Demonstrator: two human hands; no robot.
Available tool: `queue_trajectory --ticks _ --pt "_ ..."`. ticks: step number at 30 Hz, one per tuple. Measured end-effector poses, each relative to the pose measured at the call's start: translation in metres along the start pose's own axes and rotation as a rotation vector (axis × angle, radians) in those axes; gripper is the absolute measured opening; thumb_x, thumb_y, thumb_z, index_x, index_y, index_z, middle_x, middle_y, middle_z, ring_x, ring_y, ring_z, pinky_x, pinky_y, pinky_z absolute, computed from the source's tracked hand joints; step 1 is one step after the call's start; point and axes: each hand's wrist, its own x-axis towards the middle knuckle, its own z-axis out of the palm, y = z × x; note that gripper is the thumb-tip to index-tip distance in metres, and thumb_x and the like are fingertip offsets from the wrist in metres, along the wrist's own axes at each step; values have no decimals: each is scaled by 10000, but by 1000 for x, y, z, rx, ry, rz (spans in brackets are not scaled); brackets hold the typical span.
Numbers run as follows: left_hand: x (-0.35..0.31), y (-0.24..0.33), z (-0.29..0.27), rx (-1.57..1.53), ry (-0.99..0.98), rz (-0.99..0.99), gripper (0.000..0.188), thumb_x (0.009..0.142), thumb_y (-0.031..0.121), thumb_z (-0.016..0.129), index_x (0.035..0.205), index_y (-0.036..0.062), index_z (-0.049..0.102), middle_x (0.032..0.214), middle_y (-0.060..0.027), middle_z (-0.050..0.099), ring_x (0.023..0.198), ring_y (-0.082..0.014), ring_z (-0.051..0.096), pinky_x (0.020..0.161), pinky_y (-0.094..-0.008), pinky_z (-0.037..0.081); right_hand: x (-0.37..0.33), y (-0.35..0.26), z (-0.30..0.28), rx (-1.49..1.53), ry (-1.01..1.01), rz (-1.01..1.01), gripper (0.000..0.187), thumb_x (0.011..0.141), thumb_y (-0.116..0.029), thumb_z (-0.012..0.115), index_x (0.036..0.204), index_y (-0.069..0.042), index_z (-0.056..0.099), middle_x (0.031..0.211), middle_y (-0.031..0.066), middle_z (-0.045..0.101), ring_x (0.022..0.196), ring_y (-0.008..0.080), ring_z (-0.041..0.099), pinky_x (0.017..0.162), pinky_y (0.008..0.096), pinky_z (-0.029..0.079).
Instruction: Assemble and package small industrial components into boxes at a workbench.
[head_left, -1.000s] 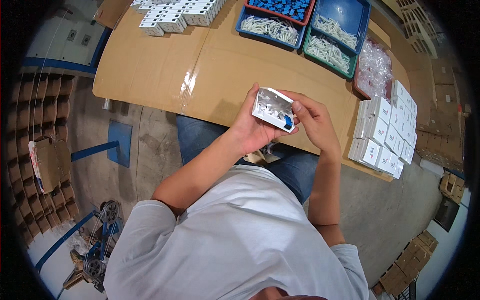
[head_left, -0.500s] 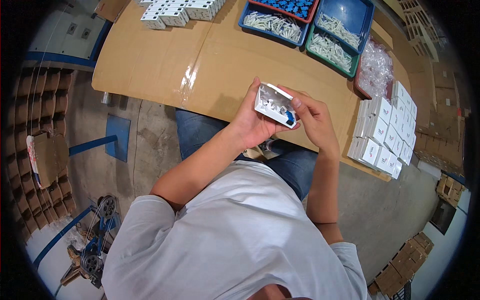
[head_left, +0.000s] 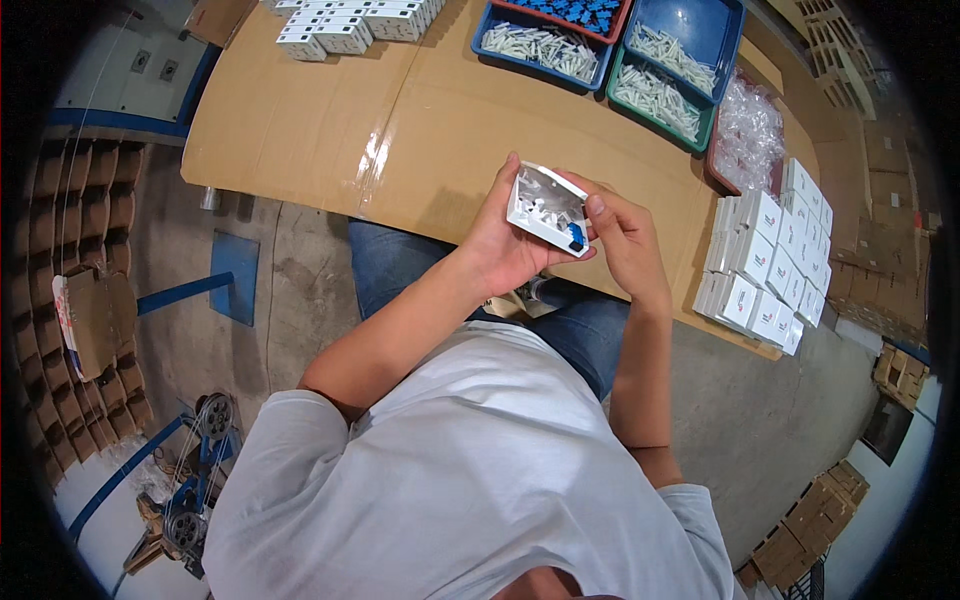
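Observation:
Between my hands, in front of the table's near edge, is a small white plastic box-like housing (head_left: pixel 545 236), its hollow side turned up toward me. Inside it I see white moulded parts and a small blue piece (head_left: pixel 576 236) at the right end. My left hand (head_left: pixel 490 238) cradles the housing from the left and below, its thumb along the left wall. My right hand (head_left: pixel 630 240) grips the right end, thumb on top near the blue piece. Some fingers are hidden behind the housing.
A cardboard-covered table (head_left: pixel 450 130) spans the front. At the back stand a blue tray (head_left: pixel 600 78) and a green tray (head_left: pixel 702 135) of small white pieces, with blue pieces in a red tray (head_left: pixel 628 22). Stacked white boxes (head_left: pixel 765 265) and a clear plastic pile (head_left: pixel 748 135) lie right; more white units (head_left: pixel 345 35) far left.
The view has shifted very slightly. Both hands keep the same hold on the white housing, which has hardly moved.

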Motion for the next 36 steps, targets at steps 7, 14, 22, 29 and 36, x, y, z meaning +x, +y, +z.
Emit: queue_trajectory --ticks 7,14,22,29,36 --pt "1 -1 0 7 -23 -3 675 1000 678 418 1305 94 568 1258 -157 656 1083 -333 690 948 -577 573 0 4 -1 9 2 -28 375 1061 -291 566 1308 -35 682 1244 107 677 1115 171 612 966 296 474" --pt "3 -2 -8 -8 -3 -7 721 1004 682 396 1374 75 518 1294 -168 636 1128 -346 672 976 -575 560 1 9 0 17 -1 -17 382 1057 -313 572 1292 -38 694 1251 121 679 1155 190 604 995 316 466" --pt "3 -1 -15 -11 -16 -30 740 1004 685 389 1397 67 499 1321 -178 621 1144 -358 661 997 -572 546 4 10 -1 35 -24 -19 361 1046 -303 589 1264 -43 712 1233 125 695 1178 212 599 1022 334 453" --pt "2 -2 -18 -18 -9 -53 747 1001 696 382 1394 72 500 1325 -180 614 1154 -357 651 1012 -573 535 6 14 -5 -23 -87 -59 345 1042 -278 592 1243 -26 715 1258 127 694 1191 222 597 1039 348 448" --pt "4 -1 -14 -23 46 -21 766 995 715 355 1385 71 497 1339 -173 598 1179 -355 635 1024 -575 528 9 10 -2 64 -92 17 367 1054 -281 575 1237 11 703 1247 110 699 1154 191 620 1004 313 472"
